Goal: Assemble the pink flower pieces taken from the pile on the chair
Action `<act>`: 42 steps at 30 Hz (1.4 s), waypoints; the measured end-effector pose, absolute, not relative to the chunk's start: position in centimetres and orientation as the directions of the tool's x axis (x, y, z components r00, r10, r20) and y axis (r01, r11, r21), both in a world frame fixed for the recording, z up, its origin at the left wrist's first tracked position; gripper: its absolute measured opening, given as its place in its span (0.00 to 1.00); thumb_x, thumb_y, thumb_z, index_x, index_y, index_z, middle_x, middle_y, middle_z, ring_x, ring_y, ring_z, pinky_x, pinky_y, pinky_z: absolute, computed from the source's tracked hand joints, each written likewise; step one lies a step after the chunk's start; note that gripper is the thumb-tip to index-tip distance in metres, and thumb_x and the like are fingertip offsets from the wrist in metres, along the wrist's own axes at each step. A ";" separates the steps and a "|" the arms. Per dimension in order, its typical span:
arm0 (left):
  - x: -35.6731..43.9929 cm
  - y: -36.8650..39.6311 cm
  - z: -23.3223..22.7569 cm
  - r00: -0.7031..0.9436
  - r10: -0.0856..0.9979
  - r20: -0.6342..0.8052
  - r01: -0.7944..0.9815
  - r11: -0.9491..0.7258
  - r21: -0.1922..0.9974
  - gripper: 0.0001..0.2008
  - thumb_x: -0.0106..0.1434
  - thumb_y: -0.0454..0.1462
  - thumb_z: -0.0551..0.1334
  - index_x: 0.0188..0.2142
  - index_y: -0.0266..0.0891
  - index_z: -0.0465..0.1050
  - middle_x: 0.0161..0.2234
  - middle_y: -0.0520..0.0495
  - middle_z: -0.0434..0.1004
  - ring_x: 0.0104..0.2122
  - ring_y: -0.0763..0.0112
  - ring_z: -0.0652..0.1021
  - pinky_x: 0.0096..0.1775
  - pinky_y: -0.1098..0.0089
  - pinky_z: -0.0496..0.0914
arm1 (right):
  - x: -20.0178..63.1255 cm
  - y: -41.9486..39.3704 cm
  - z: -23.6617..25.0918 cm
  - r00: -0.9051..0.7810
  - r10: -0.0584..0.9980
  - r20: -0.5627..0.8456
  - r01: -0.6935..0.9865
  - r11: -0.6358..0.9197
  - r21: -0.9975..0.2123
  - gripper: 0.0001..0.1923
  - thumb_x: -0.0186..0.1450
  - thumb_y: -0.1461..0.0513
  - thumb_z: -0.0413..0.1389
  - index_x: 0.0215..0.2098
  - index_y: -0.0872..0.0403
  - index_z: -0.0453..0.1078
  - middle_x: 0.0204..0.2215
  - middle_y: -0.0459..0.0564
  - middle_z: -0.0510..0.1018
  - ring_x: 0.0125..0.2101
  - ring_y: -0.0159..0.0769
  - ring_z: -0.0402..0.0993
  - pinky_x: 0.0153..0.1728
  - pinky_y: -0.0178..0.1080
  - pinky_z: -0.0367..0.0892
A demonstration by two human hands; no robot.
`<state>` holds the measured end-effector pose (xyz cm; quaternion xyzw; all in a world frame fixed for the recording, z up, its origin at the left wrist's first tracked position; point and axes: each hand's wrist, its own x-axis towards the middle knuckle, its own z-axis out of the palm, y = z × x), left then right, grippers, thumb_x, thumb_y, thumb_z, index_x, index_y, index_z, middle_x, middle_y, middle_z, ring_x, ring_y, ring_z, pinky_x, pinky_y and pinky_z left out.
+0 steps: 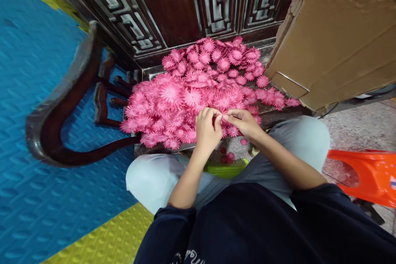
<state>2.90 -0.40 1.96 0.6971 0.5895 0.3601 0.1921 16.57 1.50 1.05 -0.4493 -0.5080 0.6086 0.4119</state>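
A large heap of pink artificial flower heads (173, 95) covers the dark wooden bench in front of me. Over the near edge of the heap, my left hand (209, 127) is closed with thumb and forefinger pinched together. My right hand (243, 121) meets it at the fingertips, its thumb and forefinger also pinched. A small pink bit shows between the two hands, too small to make out. Looser pink flower heads (274, 98) spread toward the right end of the heap.
Dark carved wooden panels (173, 4) stand behind the heap, with a curved armrest (46, 132) at left. A cardboard box (343, 37) rises at right, near an orange plastic stool (371, 173). Something green (227, 169) and fallen pink pieces (229, 157) lie below, between my knees.
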 end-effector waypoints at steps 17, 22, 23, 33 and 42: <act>3.2 -0.7 1.7 -0.107 0.940 0.325 0.547 -0.218 0.808 0.05 0.61 0.36 0.55 0.31 0.40 0.68 0.30 0.50 0.75 0.34 0.69 0.74 0.40 0.67 0.65 | 16.6 1.5 1.6 -0.184 0.972 -0.145 -0.128 -0.170 -0.977 0.13 0.49 0.55 0.64 0.29 0.54 0.74 0.22 0.43 0.73 0.26 0.29 0.66 0.33 0.36 0.61; 3.2 -0.7 1.8 -0.114 0.946 0.303 0.528 -0.201 0.825 0.05 0.61 0.36 0.55 0.31 0.39 0.68 0.31 0.49 0.74 0.35 0.68 0.73 0.40 0.67 0.66 | 16.4 1.4 1.7 -0.186 0.972 -0.143 -0.142 -0.171 -0.975 0.12 0.51 0.55 0.63 0.28 0.54 0.72 0.18 0.39 0.65 0.23 0.27 0.60 0.28 0.34 0.58; 3.3 -0.7 1.7 -0.113 0.948 0.298 0.522 -0.198 0.830 0.05 0.61 0.36 0.55 0.31 0.39 0.68 0.31 0.49 0.74 0.34 0.68 0.73 0.40 0.67 0.66 | 16.3 1.4 1.7 -0.185 0.973 -0.139 -0.143 -0.167 -0.976 0.11 0.51 0.55 0.62 0.28 0.54 0.71 0.18 0.39 0.63 0.22 0.26 0.59 0.28 0.34 0.57; 3.3 -0.8 1.7 -0.135 0.954 0.268 0.456 -0.180 0.871 0.04 0.60 0.35 0.55 0.30 0.39 0.67 0.28 0.50 0.72 0.31 0.71 0.72 0.37 0.70 0.65 | 16.3 1.3 1.5 -0.200 0.978 -0.064 -0.043 -0.074 -0.996 0.10 0.54 0.56 0.59 0.29 0.55 0.70 0.19 0.40 0.63 0.23 0.27 0.57 0.28 0.34 0.53; 3.4 -0.7 2.0 -0.087 0.972 0.220 0.352 -0.177 0.919 0.04 0.61 0.34 0.54 0.29 0.40 0.65 0.27 0.51 0.69 0.29 0.73 0.71 0.35 0.72 0.66 | 16.2 1.2 1.9 -0.161 0.987 -0.011 0.014 -0.009 -1.000 0.05 0.54 0.61 0.55 0.23 0.54 0.65 0.20 0.42 0.64 0.24 0.29 0.59 0.30 0.35 0.56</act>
